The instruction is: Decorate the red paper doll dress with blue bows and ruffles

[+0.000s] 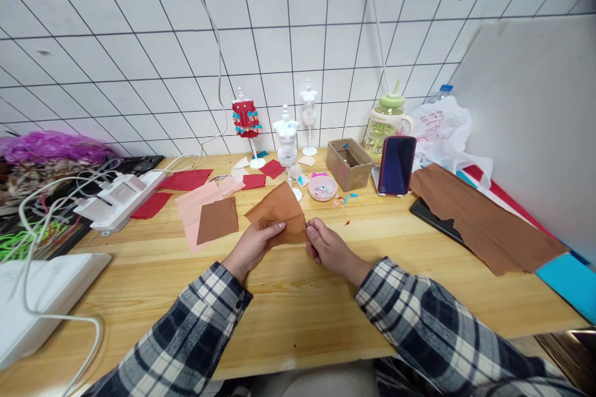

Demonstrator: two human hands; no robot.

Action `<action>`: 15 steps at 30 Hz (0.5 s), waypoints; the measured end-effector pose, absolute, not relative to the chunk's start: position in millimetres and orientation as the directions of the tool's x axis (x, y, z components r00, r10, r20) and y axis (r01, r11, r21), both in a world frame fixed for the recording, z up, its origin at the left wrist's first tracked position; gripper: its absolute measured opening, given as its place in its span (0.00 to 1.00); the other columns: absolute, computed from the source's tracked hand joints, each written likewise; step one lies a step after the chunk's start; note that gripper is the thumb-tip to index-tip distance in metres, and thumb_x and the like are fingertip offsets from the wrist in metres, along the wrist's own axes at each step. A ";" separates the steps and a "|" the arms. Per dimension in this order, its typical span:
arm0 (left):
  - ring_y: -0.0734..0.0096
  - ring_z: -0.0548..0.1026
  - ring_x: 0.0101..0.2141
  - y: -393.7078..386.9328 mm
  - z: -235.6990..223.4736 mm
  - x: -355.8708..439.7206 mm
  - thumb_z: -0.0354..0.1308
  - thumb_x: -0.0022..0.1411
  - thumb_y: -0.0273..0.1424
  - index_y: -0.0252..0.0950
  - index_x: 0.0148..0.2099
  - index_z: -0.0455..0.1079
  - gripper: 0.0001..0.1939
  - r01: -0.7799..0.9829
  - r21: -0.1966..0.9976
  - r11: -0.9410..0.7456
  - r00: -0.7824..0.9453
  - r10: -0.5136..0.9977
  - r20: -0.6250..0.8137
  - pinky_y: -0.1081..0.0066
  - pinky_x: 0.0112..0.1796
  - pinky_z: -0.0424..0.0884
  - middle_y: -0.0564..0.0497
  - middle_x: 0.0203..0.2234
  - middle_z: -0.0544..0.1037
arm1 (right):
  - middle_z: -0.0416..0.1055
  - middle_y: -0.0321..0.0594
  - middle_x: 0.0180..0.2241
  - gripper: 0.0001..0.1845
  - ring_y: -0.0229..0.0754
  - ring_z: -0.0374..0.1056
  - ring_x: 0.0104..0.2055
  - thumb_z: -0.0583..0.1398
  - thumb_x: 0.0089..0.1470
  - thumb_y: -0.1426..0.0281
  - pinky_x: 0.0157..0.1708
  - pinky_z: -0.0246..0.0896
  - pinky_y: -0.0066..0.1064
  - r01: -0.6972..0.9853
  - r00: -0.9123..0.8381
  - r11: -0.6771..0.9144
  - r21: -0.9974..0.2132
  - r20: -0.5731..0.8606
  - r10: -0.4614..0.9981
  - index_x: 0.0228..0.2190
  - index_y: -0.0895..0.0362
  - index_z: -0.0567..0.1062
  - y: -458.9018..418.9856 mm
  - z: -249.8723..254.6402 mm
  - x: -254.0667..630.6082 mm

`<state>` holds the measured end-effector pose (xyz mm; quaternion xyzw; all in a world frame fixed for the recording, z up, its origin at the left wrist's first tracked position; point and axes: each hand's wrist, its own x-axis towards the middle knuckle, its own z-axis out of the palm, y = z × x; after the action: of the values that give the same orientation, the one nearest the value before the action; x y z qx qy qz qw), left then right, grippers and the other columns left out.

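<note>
A sheet of brown crepe-like paper (279, 208) is held above the table in front of me. My left hand (256, 245) grips its lower left part, thumb on top and fingers underneath. At the sheet's right edge my right hand (326, 245) is closed, thumb pressed against curled fingers. A small dark bit shows by its fingertips, too little to name. A crease or slit runs across the sheet toward that hand. Left of my hands, a smaller brown piece (218, 221) lies on pink paper (189, 211).
Behind stand white mini dress forms (285, 136), one wearing a red ruffled dress (246, 118). A pink bowl (323, 197), cardboard box (356, 170) and phone (397, 164) are nearby. A large brown sheet (493, 223) lies right; a power strip (121, 201) with cables sits left.
</note>
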<state>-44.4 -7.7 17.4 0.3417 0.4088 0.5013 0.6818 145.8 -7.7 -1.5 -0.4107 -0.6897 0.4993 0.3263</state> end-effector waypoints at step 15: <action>0.51 0.75 0.49 -5.8 13.7 -45.7 0.66 0.52 0.29 0.33 0.55 0.69 0.27 -0.371 0.901 0.226 0.183 0.969 -0.168 0.52 0.53 0.67 0.39 0.47 0.78 | 0.61 0.27 0.18 0.14 0.34 0.58 0.18 0.43 0.64 0.56 0.21 0.52 0.25 0.246 -0.412 0.157 -0.957 0.044 0.910 0.33 0.52 0.57 -6.8 -3.7 144.1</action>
<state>-45.7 -5.8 13.7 0.3728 0.4008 0.4980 0.6726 144.1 -6.8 -3.7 -0.4241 -0.6814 0.4914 0.3382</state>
